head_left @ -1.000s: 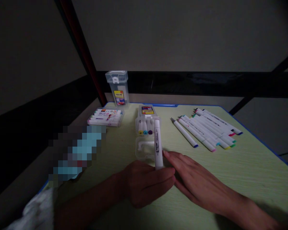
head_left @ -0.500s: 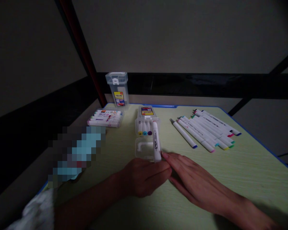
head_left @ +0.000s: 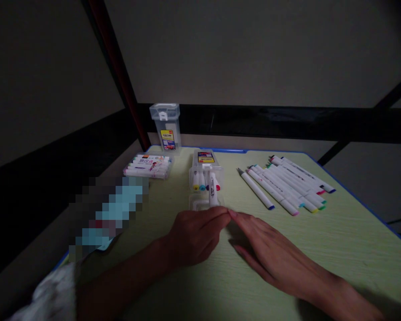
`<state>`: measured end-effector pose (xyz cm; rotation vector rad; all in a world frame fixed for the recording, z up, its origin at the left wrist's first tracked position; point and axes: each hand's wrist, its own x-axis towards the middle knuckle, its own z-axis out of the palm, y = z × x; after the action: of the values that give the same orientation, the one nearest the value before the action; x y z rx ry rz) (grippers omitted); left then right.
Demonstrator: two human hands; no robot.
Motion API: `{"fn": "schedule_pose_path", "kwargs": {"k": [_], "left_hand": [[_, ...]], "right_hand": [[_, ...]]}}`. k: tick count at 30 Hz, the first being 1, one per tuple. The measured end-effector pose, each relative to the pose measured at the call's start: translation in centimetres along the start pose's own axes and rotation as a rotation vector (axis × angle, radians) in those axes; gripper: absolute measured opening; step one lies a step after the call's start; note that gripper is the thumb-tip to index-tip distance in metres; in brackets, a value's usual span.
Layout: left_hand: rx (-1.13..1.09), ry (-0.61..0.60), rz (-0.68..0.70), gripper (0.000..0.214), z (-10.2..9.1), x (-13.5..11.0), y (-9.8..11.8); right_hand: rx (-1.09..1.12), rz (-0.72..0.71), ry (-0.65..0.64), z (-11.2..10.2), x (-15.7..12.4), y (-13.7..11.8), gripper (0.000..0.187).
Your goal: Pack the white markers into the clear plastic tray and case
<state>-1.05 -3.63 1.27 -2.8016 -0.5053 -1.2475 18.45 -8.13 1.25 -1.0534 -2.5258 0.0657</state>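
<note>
My left hand [head_left: 195,234] is closed on the near end of a white marker [head_left: 213,189], whose far end reaches into the open clear marker case [head_left: 205,171] lying on the green table [head_left: 337,240]. Inside the case a few capped markers show yellow, blue and purple ends. The case's clear lid [head_left: 200,203] lies flat just ahead of my left knuckles. Stretched out flat on the table, my right hand [head_left: 270,249] touches the left hand's fingertips with its own and holds nothing.
A row of several loose white markers [head_left: 287,183] lies at the right. A flat marker pack [head_left: 149,165] sits at the back left, and an upright clear case [head_left: 165,129] stands behind it. A blurred patch [head_left: 108,214] covers the left edge.
My left hand has pushed the white marker forward, away from me, so it now sits lower and further into the open case. My right hand stayed flat beside it.
</note>
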Motion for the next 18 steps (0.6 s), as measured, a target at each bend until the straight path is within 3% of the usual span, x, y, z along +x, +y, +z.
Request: {"fn": "schedule_pose_path", "kwargs": {"k": [5, 11, 18], "left_hand": [[0.031, 0.021, -0.112, 0.027, 0.3, -0.3, -0.7], [0.084, 0.012, -0.14, 0.027, 0.3, -0.3, -1.6], [0.115, -0.038, -0.258, 0.025, 0.1, 0.2, -2.1]], "right_hand": [[-0.016, -0.021, -0.059, 0.2, -0.1, 0.0, 0.049], [-0.102, -0.063, -0.155, 0.2, -0.4, 0.0, 0.043], [-0.098, -0.064, -0.125, -0.2, -0.1, -0.4, 0.038]]}}
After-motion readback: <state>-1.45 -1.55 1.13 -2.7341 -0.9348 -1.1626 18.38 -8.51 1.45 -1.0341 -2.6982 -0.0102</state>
